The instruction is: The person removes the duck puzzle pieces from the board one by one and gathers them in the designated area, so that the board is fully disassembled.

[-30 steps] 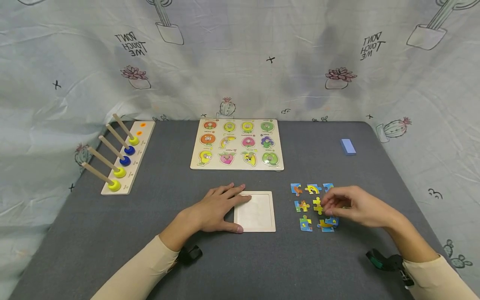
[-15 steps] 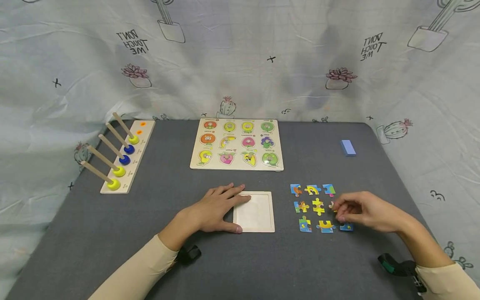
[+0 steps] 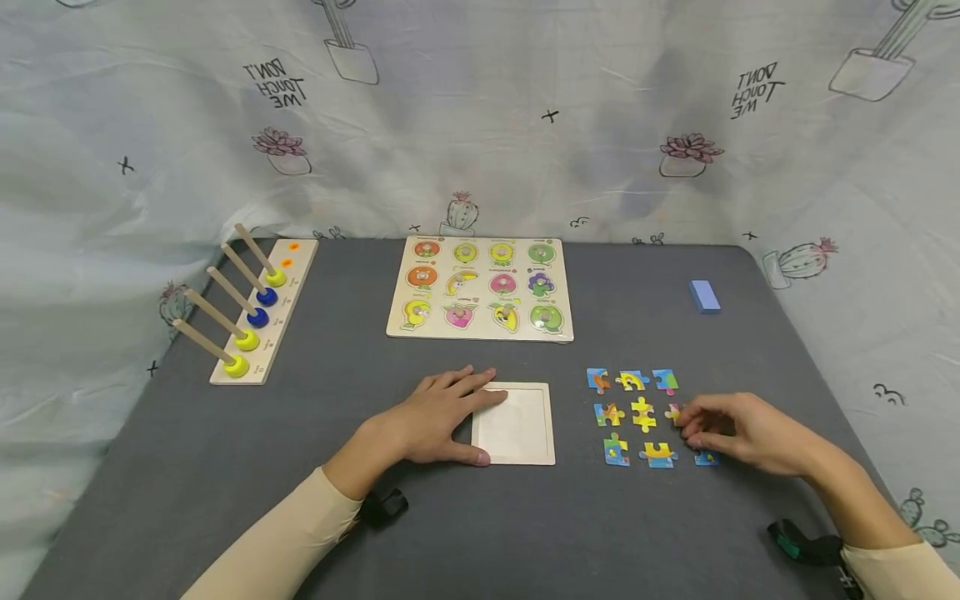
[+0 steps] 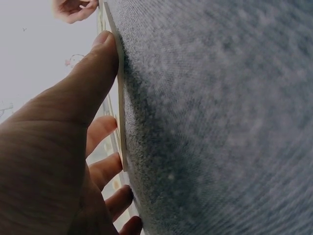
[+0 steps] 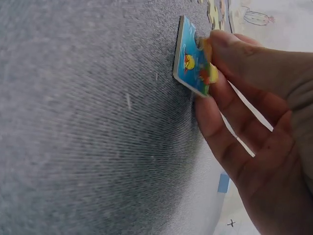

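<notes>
My left hand (image 3: 431,425) lies spread over the left edge of a small, shallow wooden puzzle tray (image 3: 525,425). Its thumb presses against the tray's near edge, seen also in the left wrist view, where the tray's side (image 4: 121,107) shows as a thin strip. With thumb and fingers my right hand (image 3: 750,433) pinches a blue jigsaw puzzle piece (image 5: 188,61) bearing a small yellow figure; the piece is tilted, low over the cloth. Left of that hand several other puzzle pieces (image 3: 643,414) lie apart in rows, one (image 3: 672,412) partly covered by the fingertips.
Behind the tray lies a wooden fruit peg board (image 3: 480,329). A counting stand (image 3: 281,333) with slanting pegs and yellow and blue rings is at the left. A blue block (image 3: 705,297) sits at the back right. Patterned cloth (image 3: 510,150) hangs behind the grey table (image 3: 570,533).
My right hand has moved right with the puzzle piece, from over the bottom middle piece to the right end of that row. The left hand stays on the tray. The head view shifts slightly.
</notes>
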A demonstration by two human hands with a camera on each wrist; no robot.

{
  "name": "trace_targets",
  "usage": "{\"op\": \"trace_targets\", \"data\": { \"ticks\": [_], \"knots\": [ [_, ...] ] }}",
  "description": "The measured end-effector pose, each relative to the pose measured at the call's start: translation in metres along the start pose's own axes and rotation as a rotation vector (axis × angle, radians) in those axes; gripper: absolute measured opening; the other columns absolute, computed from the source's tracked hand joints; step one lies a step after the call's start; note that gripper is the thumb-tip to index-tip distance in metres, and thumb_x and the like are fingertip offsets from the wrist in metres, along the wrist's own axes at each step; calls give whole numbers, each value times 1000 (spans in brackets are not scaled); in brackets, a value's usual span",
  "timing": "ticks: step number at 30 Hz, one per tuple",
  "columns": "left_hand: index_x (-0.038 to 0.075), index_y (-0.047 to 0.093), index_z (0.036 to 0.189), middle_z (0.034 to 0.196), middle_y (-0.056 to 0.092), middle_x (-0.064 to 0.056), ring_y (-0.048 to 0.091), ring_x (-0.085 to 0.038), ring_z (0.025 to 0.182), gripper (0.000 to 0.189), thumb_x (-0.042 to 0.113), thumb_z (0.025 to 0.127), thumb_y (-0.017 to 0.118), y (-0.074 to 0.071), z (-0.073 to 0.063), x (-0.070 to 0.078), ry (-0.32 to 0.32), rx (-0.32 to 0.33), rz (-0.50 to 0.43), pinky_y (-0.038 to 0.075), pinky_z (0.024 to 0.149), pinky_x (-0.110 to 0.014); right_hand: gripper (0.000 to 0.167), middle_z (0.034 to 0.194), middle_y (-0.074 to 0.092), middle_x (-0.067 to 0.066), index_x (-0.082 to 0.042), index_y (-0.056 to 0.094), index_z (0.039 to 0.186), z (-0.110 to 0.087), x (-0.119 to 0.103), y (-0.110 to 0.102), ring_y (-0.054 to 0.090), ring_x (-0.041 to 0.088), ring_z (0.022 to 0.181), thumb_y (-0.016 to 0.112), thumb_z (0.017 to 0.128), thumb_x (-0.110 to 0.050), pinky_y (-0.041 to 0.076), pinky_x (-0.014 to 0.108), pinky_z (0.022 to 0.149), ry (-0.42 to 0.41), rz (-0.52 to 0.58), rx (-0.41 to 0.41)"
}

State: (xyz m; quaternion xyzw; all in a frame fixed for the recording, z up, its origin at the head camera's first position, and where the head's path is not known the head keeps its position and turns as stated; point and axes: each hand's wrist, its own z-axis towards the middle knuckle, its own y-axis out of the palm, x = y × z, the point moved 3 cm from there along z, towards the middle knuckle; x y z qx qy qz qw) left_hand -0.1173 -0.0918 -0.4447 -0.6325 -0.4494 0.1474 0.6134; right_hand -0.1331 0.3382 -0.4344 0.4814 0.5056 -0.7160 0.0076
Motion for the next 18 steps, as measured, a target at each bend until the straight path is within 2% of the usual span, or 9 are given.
{"op": "trace_targets", "data": {
  "ticks": [5,11,15,18],
  "knots": [
    [32,35,161,173,16,2,14,-31,158,90,66,86,72,-2,-1,-1,-8,-1,-10,18,120,-62,23,99,73,-6,-15,70,107,-3,-4,3,70,5,87,78,89,-5,55,21,72,-6,-42,68],
    [26,41,158,172,18,-4,16,-31,158,85,61,88,73,-3,-7,-1,9,17,-34,21,121,-60,22,90,72,-12,-21,71,102,-3,-13,5,64,1,79,81,88,-8,51,22,66,3,-117,130],
    [23,46,155,170,24,-8,22,-32,156,76,54,91,73,-8,-12,-2,20,51,-79,25,119,-62,22,90,72,-15,-20,72,102,0,-20,1,64,1,79,80,88,-4,52,21,68,-2,-135,163],
    [22,48,154,167,31,-9,26,-32,154,71,50,94,72,-18,-17,-2,11,94,-94,27,116,-66,25,92,73,-13,-20,73,103,5,-27,-4,63,1,79,79,88,-2,51,19,69,-27,-143,180]
  ]
}}
